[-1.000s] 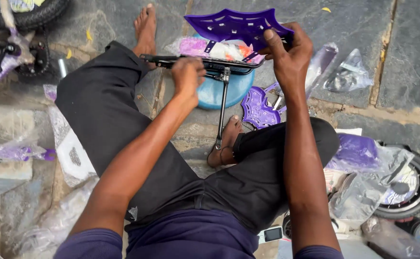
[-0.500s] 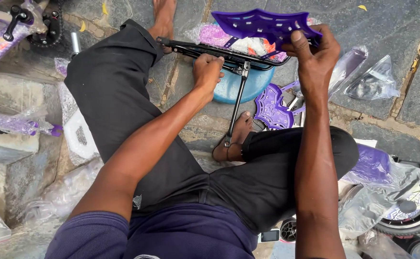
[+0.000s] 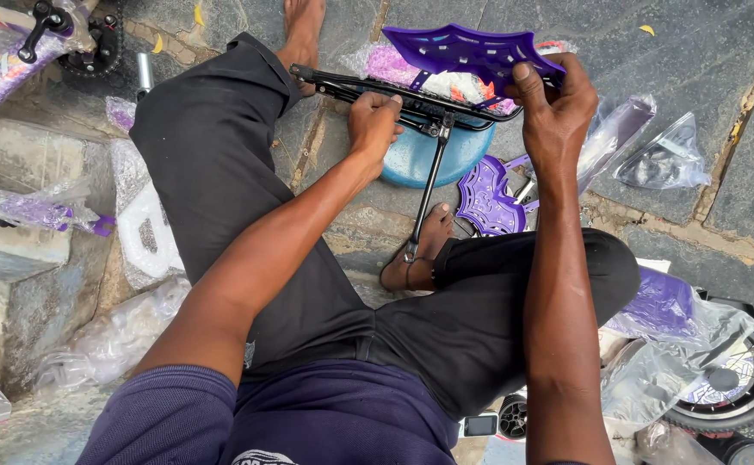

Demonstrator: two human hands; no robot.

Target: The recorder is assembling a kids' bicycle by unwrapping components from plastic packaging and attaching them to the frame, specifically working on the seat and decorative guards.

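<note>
I sit on stone paving with my legs in black trousers spread out before me. My left hand [image 3: 373, 120] grips a black metal rack frame [image 3: 411, 102] whose thin black strut [image 3: 427, 185] reaches down to my right foot. My right hand [image 3: 556, 108] holds the edge of a purple plastic plate [image 3: 467, 50] with jagged edges, held just above the frame. Under the frame lie a blue round bowl [image 3: 433, 159] and a pink bag wrapped in clear plastic.
A second purple plastic piece [image 3: 489, 196] lies right of the bowl. Clear plastic bags [image 3: 663, 159] lie at the right, a small wheel [image 3: 734, 379] at the lower right, a wrapped bicycle frame with pedal [image 3: 46, 34] at the upper left, and wrapped parts [image 3: 37, 211] on the left.
The view has shifted down, so frame and plate sit higher. My left hand has slid along the black frame; my right hand keeps hold of the purple plate.
</note>
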